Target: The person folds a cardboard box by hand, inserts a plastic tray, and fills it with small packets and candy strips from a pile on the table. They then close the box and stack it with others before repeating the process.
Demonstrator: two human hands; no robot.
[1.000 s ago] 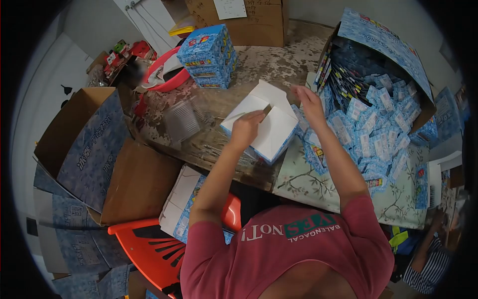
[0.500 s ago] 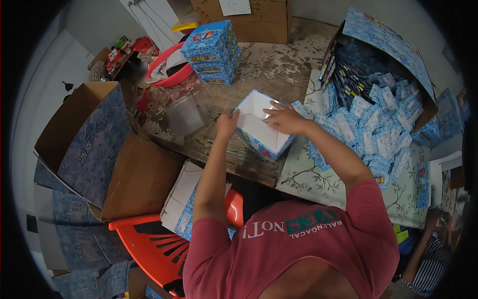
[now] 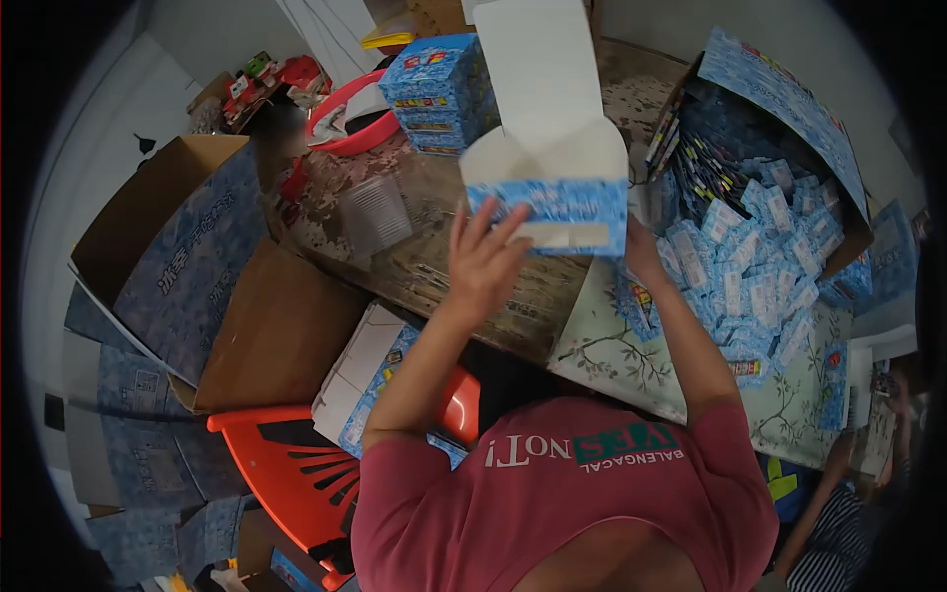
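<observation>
The blue-and-white printed cardboard carton (image 3: 552,187), which half a second ago lay on the worn wooden bench (image 3: 395,257) with both hands pressing its white inner flaps down, is now lifted clear of the bench and turned side-on. Its tall white lid flap stands upright. It looks fully formed, so the flap-folding seems to be finished.

The left hand (image 3: 483,261) lies against the carton's lower left corner with its fingers (image 3: 472,219) spread wide, bracing it rather than closing round it. The right hand (image 3: 641,259) sits under the lower right corner. Its fingers are hidden behind the carton, so I cannot tell how they grip.

A heap of small blue sachets (image 3: 750,266) lies just to the right. A stack of finished blue cartons (image 3: 439,89) stands further back.
</observation>
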